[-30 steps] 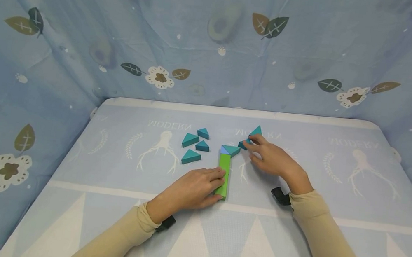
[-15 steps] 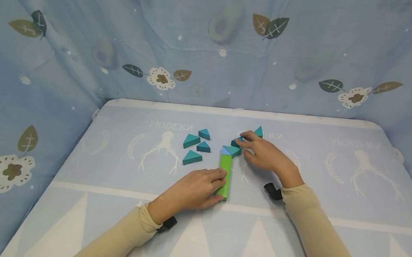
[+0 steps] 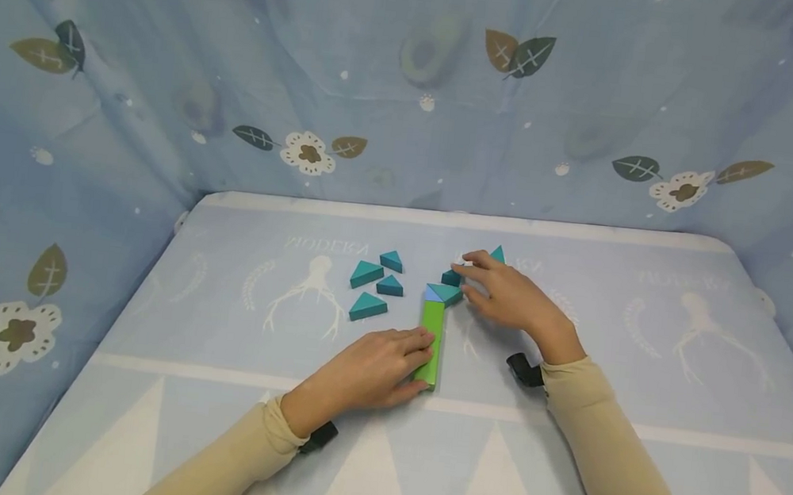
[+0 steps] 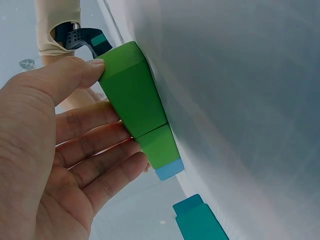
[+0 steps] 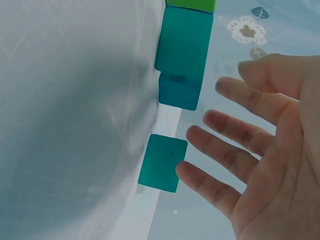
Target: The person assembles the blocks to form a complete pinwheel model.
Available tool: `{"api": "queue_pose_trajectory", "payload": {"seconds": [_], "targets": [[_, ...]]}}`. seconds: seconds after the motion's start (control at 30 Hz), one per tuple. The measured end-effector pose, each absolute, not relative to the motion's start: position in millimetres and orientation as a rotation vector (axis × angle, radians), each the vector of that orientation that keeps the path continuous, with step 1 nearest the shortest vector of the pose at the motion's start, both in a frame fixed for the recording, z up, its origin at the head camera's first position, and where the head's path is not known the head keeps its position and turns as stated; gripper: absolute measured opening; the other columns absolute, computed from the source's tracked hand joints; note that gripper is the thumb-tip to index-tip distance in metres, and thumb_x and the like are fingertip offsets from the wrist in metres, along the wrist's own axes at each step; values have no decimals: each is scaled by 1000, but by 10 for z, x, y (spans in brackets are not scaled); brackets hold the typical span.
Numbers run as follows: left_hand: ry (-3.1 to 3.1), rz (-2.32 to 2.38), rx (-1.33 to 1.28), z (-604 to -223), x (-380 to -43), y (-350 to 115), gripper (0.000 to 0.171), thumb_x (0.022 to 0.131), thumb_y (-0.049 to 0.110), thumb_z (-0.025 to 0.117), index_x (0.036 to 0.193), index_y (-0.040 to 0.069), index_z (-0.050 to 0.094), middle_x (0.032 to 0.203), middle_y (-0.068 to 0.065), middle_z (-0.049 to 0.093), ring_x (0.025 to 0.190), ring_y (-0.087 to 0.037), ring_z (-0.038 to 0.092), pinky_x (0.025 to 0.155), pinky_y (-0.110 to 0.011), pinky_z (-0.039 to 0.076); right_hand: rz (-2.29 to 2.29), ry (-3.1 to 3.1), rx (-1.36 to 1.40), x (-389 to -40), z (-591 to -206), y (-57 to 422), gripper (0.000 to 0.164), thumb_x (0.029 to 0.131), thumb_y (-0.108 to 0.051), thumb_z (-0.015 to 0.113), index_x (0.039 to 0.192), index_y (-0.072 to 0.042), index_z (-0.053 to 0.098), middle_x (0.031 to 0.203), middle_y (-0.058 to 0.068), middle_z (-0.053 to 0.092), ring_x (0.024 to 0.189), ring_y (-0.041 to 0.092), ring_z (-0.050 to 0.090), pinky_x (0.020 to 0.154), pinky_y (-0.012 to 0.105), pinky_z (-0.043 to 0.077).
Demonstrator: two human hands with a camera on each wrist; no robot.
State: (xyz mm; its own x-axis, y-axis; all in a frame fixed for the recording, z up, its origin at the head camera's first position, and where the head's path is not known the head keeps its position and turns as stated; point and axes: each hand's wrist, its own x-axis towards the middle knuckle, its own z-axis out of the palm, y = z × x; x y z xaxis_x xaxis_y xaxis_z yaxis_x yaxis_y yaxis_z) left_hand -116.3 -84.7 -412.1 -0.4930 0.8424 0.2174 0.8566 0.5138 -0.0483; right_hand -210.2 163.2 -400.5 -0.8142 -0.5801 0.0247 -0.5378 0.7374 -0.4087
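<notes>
Two green blocks (image 3: 432,315) lie end to end in a column, with a small light-blue triangle (image 3: 433,293) at its far end. Beside that triangle is a teal triangular block (image 3: 448,293). A darker teal triangle (image 3: 449,277) stands just behind it. My left hand (image 3: 381,364) rests against the column's left side, its thumb at the near end and its fingers fairly straight. My right hand (image 3: 510,294) hovers at the teal triangles with fingers spread and holding nothing. Partly behind its fingers sits a separate teal triangle (image 3: 499,253).
Left of the column lie several loose teal triangles (image 3: 368,306). A patterned cloth covers the table (image 3: 561,471). A blue printed curtain (image 3: 384,79) hangs behind and along the sides. Black wrist devices (image 3: 524,370) sit under both wrists.
My right hand has moved left, bringing the darker teal triangle up behind the teal one by the column; its fingers have since loosened. My left hand stays on the green blocks.
</notes>
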Motion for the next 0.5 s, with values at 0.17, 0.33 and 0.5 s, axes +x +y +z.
{"api": "queue_pose_trajectory", "payload": {"seconds": [0.17,0.33,0.5], "targets": [[-2546,-93,-1451,-4117,-1165,-844,41,91,38,69,118,6,70,128,-9,65,122,-22,61,99,-31,51,-612,2813,-928,-2098,-4009,1657,41,101,-20,52,140,-8,55,145,17,45,123,37,55,101,54,46],[-2551,-83,-1452,-4107,-1157,-846,42,91,38,68,118,6,70,129,-9,64,122,-22,61,99,-31,51,-613,2802,-965,-2090,-4015,1649,41,100,-20,53,139,-7,55,147,17,45,128,38,52,103,55,44],[-2555,-82,-1453,-4102,-1160,-844,42,91,38,68,119,6,69,129,-10,64,123,-22,60,100,-31,51,-608,2794,-978,-2085,-4007,1629,42,100,-20,53,140,-7,54,149,17,44,133,39,47,107,55,41]]}}
